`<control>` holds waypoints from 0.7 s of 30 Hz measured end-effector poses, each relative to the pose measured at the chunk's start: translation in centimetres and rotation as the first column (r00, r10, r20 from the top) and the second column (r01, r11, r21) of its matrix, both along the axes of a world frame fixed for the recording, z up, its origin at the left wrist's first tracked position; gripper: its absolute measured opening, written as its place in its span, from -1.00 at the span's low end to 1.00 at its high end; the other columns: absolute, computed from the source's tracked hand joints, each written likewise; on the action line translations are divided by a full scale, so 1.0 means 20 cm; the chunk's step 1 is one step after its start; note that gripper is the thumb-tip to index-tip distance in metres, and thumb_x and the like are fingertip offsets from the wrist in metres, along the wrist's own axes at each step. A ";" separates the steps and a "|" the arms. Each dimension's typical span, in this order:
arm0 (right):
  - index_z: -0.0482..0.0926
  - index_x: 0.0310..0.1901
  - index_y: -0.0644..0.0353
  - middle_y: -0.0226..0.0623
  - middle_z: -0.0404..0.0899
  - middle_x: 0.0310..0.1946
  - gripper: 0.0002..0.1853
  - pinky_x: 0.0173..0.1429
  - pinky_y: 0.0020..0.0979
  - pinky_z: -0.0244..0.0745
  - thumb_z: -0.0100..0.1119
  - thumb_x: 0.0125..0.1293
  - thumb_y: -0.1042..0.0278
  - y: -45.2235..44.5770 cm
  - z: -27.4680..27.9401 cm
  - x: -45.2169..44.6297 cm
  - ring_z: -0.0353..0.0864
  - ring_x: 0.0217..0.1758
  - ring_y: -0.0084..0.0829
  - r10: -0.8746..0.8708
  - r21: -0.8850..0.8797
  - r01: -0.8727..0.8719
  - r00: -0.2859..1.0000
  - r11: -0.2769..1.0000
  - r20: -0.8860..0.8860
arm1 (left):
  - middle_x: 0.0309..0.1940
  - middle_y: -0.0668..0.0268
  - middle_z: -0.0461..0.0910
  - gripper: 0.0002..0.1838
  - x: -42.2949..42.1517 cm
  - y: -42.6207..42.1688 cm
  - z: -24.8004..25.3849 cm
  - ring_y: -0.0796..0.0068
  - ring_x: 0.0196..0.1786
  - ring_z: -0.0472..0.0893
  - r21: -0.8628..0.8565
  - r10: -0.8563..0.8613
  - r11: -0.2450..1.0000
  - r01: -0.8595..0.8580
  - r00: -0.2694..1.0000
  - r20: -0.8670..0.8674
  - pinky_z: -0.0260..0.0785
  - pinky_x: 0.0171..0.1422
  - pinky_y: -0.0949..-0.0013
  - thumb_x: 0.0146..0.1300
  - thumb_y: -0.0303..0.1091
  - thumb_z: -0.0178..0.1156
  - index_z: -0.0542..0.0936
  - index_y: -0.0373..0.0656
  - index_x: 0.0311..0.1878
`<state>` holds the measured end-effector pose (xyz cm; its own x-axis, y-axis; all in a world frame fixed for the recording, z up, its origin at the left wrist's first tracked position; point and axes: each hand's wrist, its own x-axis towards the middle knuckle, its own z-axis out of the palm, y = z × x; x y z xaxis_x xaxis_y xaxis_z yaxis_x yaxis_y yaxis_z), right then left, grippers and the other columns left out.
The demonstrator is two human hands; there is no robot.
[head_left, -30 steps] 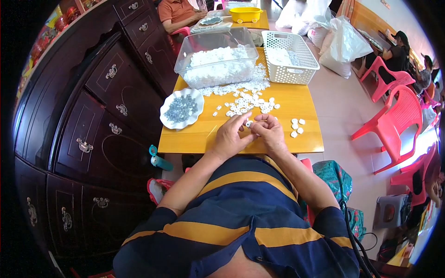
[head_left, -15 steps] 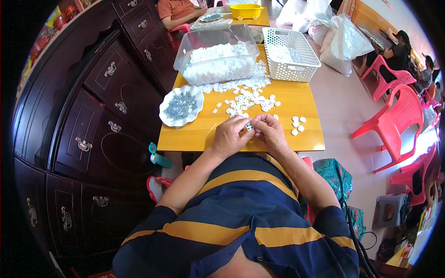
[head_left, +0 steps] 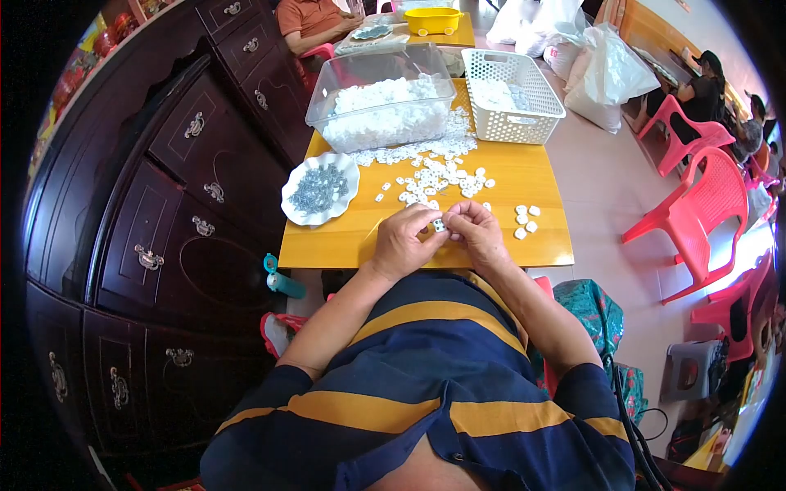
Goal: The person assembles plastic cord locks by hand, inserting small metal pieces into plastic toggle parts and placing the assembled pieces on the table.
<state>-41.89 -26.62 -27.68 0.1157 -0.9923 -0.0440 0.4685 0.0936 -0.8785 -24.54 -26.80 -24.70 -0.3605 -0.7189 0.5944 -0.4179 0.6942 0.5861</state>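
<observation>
Close together over the table's near edge, my left hand point(head_left: 404, 240) and my right hand point(head_left: 476, 232) both pinch a small white plastic piece point(head_left: 440, 225) with dark spots on it. Just beyond my fingers lies a loose pile of white plastic pieces point(head_left: 438, 176). Several more white pieces point(head_left: 526, 221) sit apart to the right of my right hand. To the left, a white scalloped plate point(head_left: 354, 195) holds a heap of small grey metallic-looking parts point(head_left: 319, 188). Whatever else my fingertips cover is hidden.
At the table's back stand a clear plastic bin point(head_left: 327, 90) full of white pieces and a white perforated basket point(head_left: 524, 127). Dark wooden cabinets point(head_left: 172, 213) line the left. Red chairs point(head_left: 696, 213) stand at right. Another person point(head_left: 315, 24) sits at a further table with a yellow tub point(head_left: 434, 20).
Almost nothing differs. My hands stay at the same spot around the white piece, with only a slight shift of the fingers.
</observation>
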 end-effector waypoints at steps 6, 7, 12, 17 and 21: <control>0.59 -0.22 0.20 -0.51 0.59 -0.43 -0.89 -0.30 -0.68 0.37 0.36 0.30 0.46 0.01 0.01 0.01 0.48 -0.43 -0.73 -0.006 0.010 0.006 1.000 1.000 -0.011 | -0.28 0.18 0.69 -0.74 0.00 -0.01 0.00 0.39 -0.34 0.71 0.000 -0.022 1.000 0.022 0.999 -0.033 0.55 -0.27 0.44 0.11 -0.50 0.43 0.69 -0.29 -0.10; 0.59 -0.22 0.20 -0.51 0.60 -0.43 -0.89 -0.30 -0.68 0.37 0.35 0.31 0.47 0.00 0.00 0.01 0.48 -0.43 -0.73 -0.009 0.003 0.009 1.000 1.000 -0.011 | -0.29 0.17 0.69 -0.74 0.00 0.00 0.00 0.39 -0.34 0.71 0.008 -0.024 1.000 0.024 0.999 -0.035 0.55 -0.27 0.43 0.11 -0.50 0.43 0.69 -0.29 -0.11; 0.60 -0.22 0.20 -0.50 0.61 -0.43 -0.90 -0.29 -0.67 0.38 0.35 0.31 0.47 0.01 0.00 0.01 0.50 -0.42 -0.72 -0.016 -0.055 0.014 0.999 0.998 -0.029 | -0.31 0.17 0.68 -0.74 0.01 -0.02 -0.01 0.23 -0.33 0.69 -0.020 -0.009 1.000 0.008 1.000 -0.015 0.53 -0.28 0.33 0.07 -0.46 0.44 0.68 -0.23 -0.15; 0.59 -0.22 0.20 -0.49 0.62 -0.42 -0.91 -0.24 -0.63 0.42 0.33 0.32 0.48 -0.02 -0.03 0.00 0.53 -0.39 -0.71 -0.042 -0.068 0.036 0.995 0.997 -0.095 | -0.33 0.21 0.67 -0.72 0.00 0.00 0.01 0.34 -0.44 0.66 0.107 0.018 0.994 -0.016 1.000 -0.020 0.50 -0.30 0.34 0.06 -0.43 0.45 0.69 -0.21 -0.13; 0.58 -0.22 0.22 -0.48 0.64 -0.41 -0.94 -0.23 -0.61 0.45 0.27 0.35 0.49 -0.09 0.02 -0.12 0.57 -0.37 -0.68 -0.210 -0.264 0.143 0.947 0.954 -0.243 | -0.32 0.22 0.68 -0.71 0.02 -0.02 -0.01 0.41 -0.47 0.64 0.160 0.050 0.986 -0.050 0.999 0.002 0.50 -0.30 0.36 0.06 -0.40 0.46 0.69 -0.19 -0.13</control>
